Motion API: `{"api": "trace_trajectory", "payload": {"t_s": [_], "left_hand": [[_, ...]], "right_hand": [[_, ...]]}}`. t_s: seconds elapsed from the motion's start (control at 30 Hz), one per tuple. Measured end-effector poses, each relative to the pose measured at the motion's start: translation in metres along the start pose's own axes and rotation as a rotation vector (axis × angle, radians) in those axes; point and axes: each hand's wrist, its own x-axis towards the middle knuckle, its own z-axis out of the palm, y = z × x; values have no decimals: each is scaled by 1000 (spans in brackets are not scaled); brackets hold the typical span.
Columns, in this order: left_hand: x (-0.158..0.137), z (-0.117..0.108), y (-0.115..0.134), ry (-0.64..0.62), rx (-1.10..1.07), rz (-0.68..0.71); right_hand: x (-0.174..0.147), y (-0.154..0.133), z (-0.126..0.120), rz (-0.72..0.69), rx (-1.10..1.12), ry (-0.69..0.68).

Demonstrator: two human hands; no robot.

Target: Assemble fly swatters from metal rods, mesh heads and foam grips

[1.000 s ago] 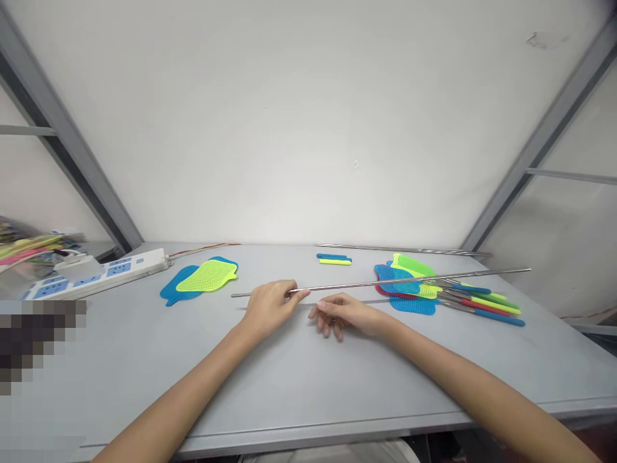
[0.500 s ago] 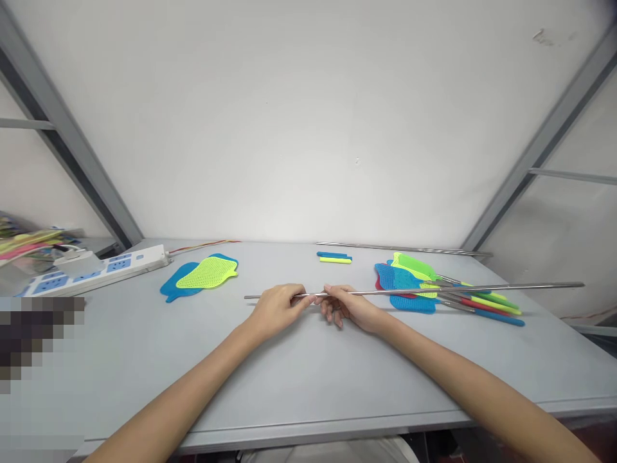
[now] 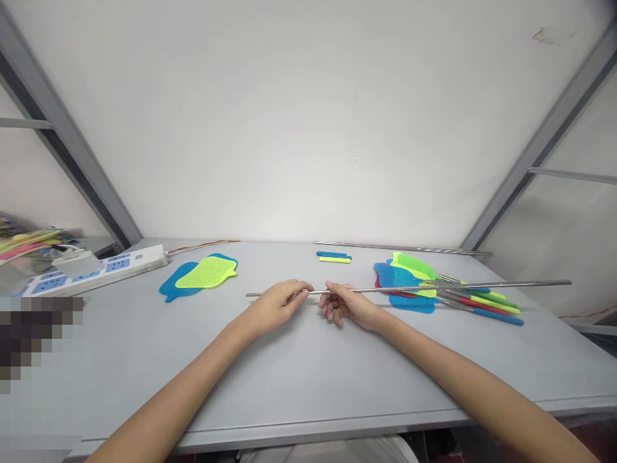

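My left hand [image 3: 282, 305] is closed on the thin left part of a long telescopic metal rod [image 3: 501, 285], pinching it between thumb and fingers. My right hand [image 3: 344, 303] pinches the same rod a short way to the right, its lower fingers loosely curled below. Held nearly level above the table, the rod passes over a pile of fly swatters and gets thicker toward its right end. In that pile are mesh heads such as a blue swatter head [image 3: 402, 276], and coloured handles such as a blue handle [image 3: 499, 317].
Two loose swatter heads, a yellow one [image 3: 205, 273] on a blue one [image 3: 180, 283], lie left on the grey table [image 3: 299, 386]. Short coloured handle grips [image 3: 335, 260] and metal rods [image 3: 400, 247] lie near the wall. A power strip [image 3: 130, 265] is at far left.
The rod's right end has moved a little to the left, while its left end is almost where it was. My left thumb has drawn slightly left, widening the gap between my hands.
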Motion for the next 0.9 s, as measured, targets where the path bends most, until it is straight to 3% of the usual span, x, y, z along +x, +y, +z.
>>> {"api": "trace_trajectory", "payload": {"t_s": [0.47,0.9], "left_hand": [[-1,-25,-23,6,158,-142],[-2,-14,-15,2,189,-98]], "right_hand": [[0,1,-1,-13,-2,-16],[-1,3,-1,-43,-36,-69]]}}
